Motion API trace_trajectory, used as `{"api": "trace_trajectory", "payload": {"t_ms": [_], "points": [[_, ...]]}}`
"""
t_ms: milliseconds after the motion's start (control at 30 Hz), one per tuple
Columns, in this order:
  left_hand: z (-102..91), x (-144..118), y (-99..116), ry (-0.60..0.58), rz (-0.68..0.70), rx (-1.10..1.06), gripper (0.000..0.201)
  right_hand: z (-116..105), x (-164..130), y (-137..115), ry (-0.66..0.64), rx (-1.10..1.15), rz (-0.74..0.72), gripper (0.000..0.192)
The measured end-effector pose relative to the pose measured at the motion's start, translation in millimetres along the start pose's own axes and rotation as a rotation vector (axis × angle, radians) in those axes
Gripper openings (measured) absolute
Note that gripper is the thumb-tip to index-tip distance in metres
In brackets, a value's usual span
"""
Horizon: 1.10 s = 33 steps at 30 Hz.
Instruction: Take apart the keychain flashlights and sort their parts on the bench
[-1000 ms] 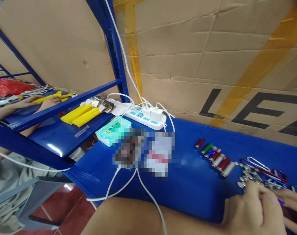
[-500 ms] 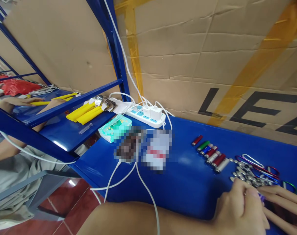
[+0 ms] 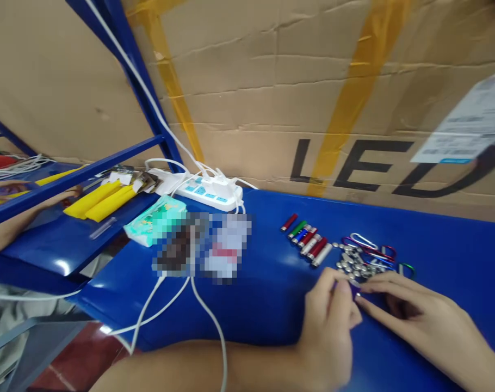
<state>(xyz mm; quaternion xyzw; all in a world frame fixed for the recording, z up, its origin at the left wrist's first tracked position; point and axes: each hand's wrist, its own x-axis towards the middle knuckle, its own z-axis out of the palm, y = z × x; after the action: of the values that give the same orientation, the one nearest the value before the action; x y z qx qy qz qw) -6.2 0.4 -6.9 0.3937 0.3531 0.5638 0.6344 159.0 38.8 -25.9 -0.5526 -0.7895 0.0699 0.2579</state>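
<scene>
My left hand [image 3: 328, 321] is closed around a small purple metal tube [image 3: 353, 289], which the fingers mostly cover. At the tube's silvery end, the thumb and fingertips of my right hand [image 3: 419, 313] come together in a pinch; whatever lies between them is too small to make out. Just beyond both hands sits a loose pile of silver button cells [image 3: 351, 264]. Coloured carabiners [image 3: 372, 250] lie against the pile's far side. To its left, several short metal tubes [image 3: 307, 239] in red, green, blue and silver rest in a slanting row.
A white power strip [image 3: 209, 193] with plugs stands by the cardboard wall [image 3: 251, 98]. Left of me are a tissue pack [image 3: 155, 220] and two blurred-out items. White cables cross the blue table [image 3: 267, 305]. Past the blue frame, another person's arms are near yellow tubes [image 3: 109, 201].
The view has turned right, so everything sits further left and more of my right hand shows. Both hands stay together at the purple tube.
</scene>
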Motion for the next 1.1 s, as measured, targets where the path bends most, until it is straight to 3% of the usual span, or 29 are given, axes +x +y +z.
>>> {"api": "trace_trajectory", "payload": {"t_ms": [100,233,400,533,667,833,1100], "points": [[-0.3,2,1,0.061,-0.029,0.023,0.047,-3,2,-3,-0.128,0.096,-0.029,0.026],[0.5,5,-4,0.112,-0.091,0.071,0.049,-7,2,-7,-0.134,0.122,-0.045,0.013],[2.6,5,-4,0.07,-0.136,0.08,0.048,-11,-3,-18,-0.039,0.322,-0.059,0.01],[2.1,4,4,-0.052,-0.148,0.196,0.039,-20,-7,-32,0.169,0.495,-0.103,0.009],[2.6,5,8,-0.092,-0.136,0.226,0.033,-33,-8,-46,0.255,0.529,-0.249,0.016],[4.3,6,8,-0.108,-0.134,0.244,0.032,-43,-5,-56,0.226,0.51,-0.446,0.017],[0.5,14,7,-0.023,-0.194,0.281,0.033,-36,-3,-45,0.182,0.402,-0.442,0.014]]}}
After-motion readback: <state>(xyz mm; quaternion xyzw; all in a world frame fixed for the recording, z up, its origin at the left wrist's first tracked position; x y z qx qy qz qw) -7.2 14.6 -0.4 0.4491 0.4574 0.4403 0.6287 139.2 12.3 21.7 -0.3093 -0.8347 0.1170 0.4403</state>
